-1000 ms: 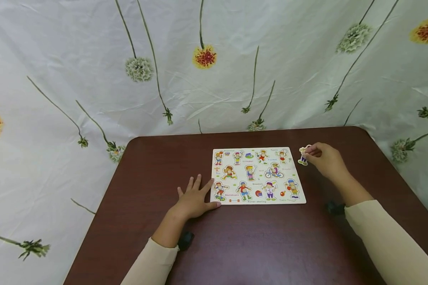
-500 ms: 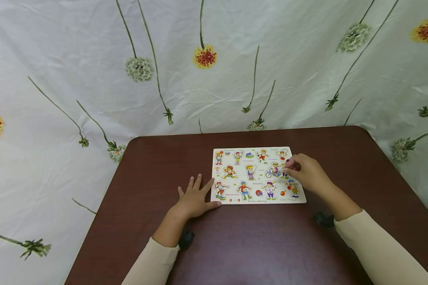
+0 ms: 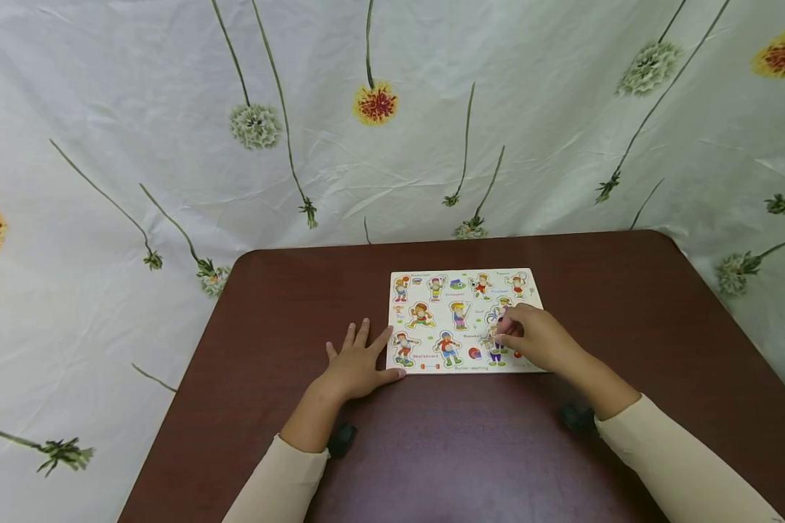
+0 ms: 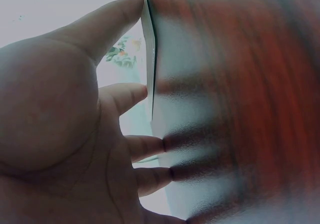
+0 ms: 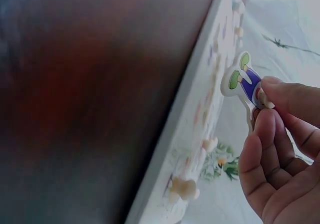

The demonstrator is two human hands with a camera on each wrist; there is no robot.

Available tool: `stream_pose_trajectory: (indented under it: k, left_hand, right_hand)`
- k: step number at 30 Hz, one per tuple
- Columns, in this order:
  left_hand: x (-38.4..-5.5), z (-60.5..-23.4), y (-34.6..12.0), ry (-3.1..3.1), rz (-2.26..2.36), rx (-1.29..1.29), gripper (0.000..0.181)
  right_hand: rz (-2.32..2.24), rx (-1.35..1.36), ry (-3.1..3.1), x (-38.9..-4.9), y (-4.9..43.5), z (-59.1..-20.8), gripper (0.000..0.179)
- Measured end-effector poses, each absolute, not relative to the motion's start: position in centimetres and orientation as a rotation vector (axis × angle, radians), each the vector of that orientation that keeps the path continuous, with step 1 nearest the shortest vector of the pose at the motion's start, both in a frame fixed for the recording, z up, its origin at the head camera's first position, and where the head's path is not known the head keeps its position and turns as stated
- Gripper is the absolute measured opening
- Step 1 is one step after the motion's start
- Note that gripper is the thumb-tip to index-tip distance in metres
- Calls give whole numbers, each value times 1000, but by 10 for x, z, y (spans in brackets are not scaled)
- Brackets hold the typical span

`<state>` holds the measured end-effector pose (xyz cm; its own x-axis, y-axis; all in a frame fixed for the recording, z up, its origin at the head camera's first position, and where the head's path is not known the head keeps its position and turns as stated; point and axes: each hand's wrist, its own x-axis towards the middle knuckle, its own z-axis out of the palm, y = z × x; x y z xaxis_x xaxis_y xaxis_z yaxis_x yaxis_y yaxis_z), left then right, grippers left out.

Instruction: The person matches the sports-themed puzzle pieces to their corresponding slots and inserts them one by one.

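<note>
A white wooden peg puzzle board (image 3: 443, 317) printed with sports figures and words lies on the table. My left hand (image 3: 353, 370) rests flat with fingers spread at its left edge; in the left wrist view the thumb and index finger touch the board's edge (image 4: 150, 49). My right hand (image 3: 541, 340) is over the board's lower right part, covering some figures. Its thumb and fingers pinch the small knob of a puzzle piece (image 5: 243, 82), a figure with purple trousers and green shoes. The piece is tilted and held above the board.
Several figure pieces with wooden knobs (image 5: 184, 188) sit on the board. The dark brown table (image 3: 301, 290) reaches back to a white flowered cloth (image 3: 419, 174) hanging behind it. Dark wrist devices show beneath both wrists.
My right hand has carried the puzzle piece leftward and toward me, from the table right of the board to above its lower right part. The left hand has stayed still.
</note>
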<state>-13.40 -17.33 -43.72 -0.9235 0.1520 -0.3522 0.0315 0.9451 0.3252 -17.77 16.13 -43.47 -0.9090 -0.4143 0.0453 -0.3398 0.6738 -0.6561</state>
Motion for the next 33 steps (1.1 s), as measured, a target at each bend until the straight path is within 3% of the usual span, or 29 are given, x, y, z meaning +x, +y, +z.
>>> stream_pose_trajectory:
  k: [33]
  left_hand:
    - [-133, -439, -175, 2726, 441, 135, 87]
  right_hand:
    - [-859, -706, 2669, -188, 146, -447, 16]
